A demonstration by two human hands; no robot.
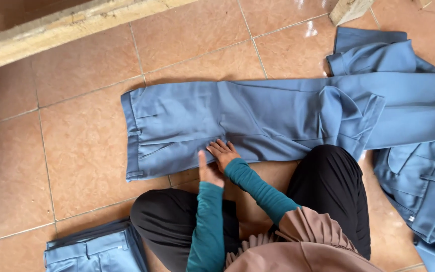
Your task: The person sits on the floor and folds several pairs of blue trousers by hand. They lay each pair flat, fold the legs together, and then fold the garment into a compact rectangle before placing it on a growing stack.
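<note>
A pair of blue trousers (258,118) lies flat on the tiled floor (76,151), waistband to the left, legs stretching right. My right hand (223,152) rests palm down on the trousers' near edge, fingers spread. Just beside it, my left hand (208,171) sits at the same edge with the thumb raised; what its fingers touch is partly hidden. Both arms wear teal sleeves. My crossed legs in black fabric sit below the trousers.
More blue garments are heaped at the right (419,176) and over the trouser legs (373,55). A folded blue pair (94,249) lies at the bottom left. A concrete ledge (61,30) runs along the top left.
</note>
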